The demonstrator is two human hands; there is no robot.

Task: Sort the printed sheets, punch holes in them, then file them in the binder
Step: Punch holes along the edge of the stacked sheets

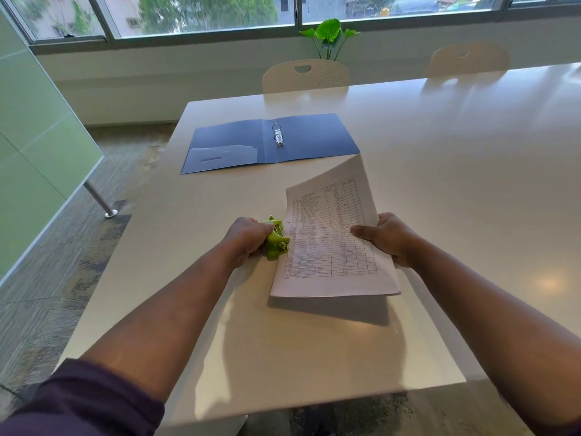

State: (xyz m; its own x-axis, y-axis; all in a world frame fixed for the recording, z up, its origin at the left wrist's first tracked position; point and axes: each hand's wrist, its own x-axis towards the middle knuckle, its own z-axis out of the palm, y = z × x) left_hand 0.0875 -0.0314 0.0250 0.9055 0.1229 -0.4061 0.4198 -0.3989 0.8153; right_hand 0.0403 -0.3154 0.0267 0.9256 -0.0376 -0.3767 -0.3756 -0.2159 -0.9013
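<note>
The table held the open binder, empty, well beyond both grips; filing was judged still to do. The printed sheets were at the punching step, their left edge in the green hole punch. The right hand pinched the stack's right edge, lifting it. The left hand was closed over the punch, wrist straight.

White table, two pale chairs, wide windows, potted plant, grey carpet
</note>
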